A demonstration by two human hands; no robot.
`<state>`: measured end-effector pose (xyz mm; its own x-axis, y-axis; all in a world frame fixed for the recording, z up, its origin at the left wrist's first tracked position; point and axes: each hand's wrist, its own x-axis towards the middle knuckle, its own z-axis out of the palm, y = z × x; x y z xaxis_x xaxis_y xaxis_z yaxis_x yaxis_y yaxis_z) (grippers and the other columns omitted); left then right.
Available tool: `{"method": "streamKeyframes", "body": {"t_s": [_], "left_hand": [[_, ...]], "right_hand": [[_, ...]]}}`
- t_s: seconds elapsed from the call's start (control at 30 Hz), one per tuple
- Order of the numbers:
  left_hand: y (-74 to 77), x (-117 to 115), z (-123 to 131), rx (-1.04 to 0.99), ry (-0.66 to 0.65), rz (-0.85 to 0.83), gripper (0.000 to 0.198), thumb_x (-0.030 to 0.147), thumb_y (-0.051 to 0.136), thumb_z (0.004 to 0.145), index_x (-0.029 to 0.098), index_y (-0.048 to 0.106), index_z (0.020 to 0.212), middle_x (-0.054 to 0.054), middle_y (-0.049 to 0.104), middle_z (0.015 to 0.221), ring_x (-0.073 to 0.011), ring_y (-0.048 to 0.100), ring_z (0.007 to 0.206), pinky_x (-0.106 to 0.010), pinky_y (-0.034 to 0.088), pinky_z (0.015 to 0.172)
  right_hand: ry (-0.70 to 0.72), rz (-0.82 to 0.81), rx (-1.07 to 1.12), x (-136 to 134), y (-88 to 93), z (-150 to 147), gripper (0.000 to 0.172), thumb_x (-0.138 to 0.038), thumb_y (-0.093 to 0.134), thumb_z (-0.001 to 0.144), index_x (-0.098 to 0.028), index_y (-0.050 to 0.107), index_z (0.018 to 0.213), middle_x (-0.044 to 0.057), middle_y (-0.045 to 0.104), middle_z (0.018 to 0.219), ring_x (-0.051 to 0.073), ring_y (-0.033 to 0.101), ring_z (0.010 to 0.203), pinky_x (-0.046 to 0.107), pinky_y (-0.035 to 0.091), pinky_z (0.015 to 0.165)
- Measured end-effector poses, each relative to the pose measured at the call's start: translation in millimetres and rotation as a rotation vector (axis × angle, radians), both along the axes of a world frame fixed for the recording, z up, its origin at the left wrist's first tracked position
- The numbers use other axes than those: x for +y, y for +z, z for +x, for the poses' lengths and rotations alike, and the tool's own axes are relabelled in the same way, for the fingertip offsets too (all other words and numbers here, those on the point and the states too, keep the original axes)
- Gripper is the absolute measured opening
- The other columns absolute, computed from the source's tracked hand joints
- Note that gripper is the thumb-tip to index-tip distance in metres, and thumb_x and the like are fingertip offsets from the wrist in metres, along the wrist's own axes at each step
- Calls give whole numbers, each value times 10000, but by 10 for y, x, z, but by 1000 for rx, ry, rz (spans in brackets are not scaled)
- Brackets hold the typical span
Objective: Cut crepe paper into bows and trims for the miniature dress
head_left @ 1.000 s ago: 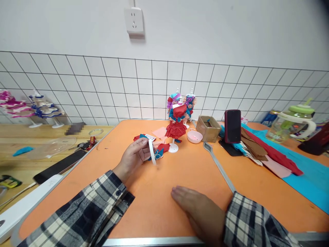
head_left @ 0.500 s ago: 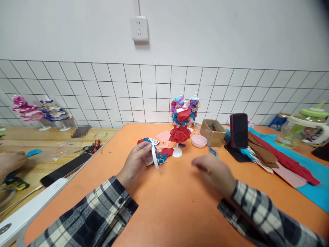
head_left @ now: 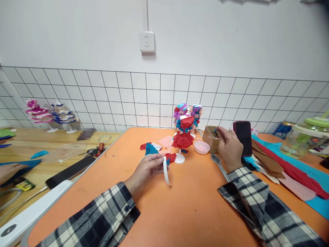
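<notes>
My left hand (head_left: 148, 169) hovers over the orange table (head_left: 185, 206) with its fingers pinched on a white paper strip (head_left: 166, 171) that hangs down from them. Just behind it lie red, blue and pink paper scraps (head_left: 154, 148). My right hand (head_left: 228, 145) reaches out to a small cardboard box (head_left: 209, 137), its fingers curled at the box's rim; what they hold, if anything, is hidden. A small mannequin in a red paper dress (head_left: 183, 135) stands on a white base between the two hands. Next to the box sits a pink dish (head_left: 202, 146).
A dark phone (head_left: 243, 137) stands upright right of the box, with brown, red, pink and blue sheets (head_left: 282, 168) beyond. A green-lidded bottle (head_left: 305, 135) is at far right. On the wooden table left are two dressed figurines (head_left: 50, 115), keys, and another person's hand (head_left: 9, 169).
My right hand rose from lying flat near the table's front edge and travelled forward and right to the cardboard box. My left hand kept the white strip and shifted slightly toward me.
</notes>
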<state>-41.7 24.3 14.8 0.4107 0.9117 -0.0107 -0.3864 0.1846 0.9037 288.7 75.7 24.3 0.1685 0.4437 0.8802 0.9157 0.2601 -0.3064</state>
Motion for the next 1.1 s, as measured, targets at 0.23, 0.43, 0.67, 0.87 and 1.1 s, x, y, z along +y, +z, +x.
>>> {"method": "streamKeyframes", "body": {"t_s": [0.23, 0.43, 0.67, 0.87, 1.1], "left_hand": [[-20, -30, 51, 75, -5, 1, 184, 256, 760, 714, 148, 637, 798, -54, 713, 768, -181, 679, 722, -301, 520, 708], [-7, -45, 68, 113, 3, -4, 259, 301, 802, 655, 144, 625, 760, -40, 704, 740, -171, 668, 672, -289, 520, 669], [-4, -74, 95, 230, 15, 74, 289, 362, 790, 667, 142, 639, 781, -28, 683, 723, -152, 646, 655, -275, 526, 651], [35, -152, 143, 418, 127, 336, 232, 368, 715, 730, 152, 638, 772, -5, 644, 686, -148, 617, 655, -271, 515, 659], [87, -331, 211, 756, 154, 718, 146, 282, 585, 825, 164, 655, 777, -35, 676, 709, -155, 613, 661, -241, 465, 605]], "right_hand": [[-109, 97, 38, -49, -27, 130, 230, -289, 541, 844, -175, 731, 906, 116, 660, 963, 241, 606, 921, 381, 486, 822], [-84, -168, -150, 70, -216, 377, 448, -68, 395, 806, -156, 669, 1148, 106, 666, 1154, 231, 602, 1029, 351, 464, 872], [64, -122, 4, -232, 17, -9, 278, -267, 484, 866, -175, 720, 981, 107, 675, 926, 245, 598, 895, 384, 468, 807], [619, -589, 333, -813, 3, -990, 302, -354, 541, 854, -203, 699, 1063, 67, 693, 921, 157, 587, 695, 269, 465, 599], [739, -670, 542, -1101, -81, -1348, 171, -328, 640, 772, -177, 717, 796, 40, 703, 764, 135, 562, 623, 254, 460, 596]]}}
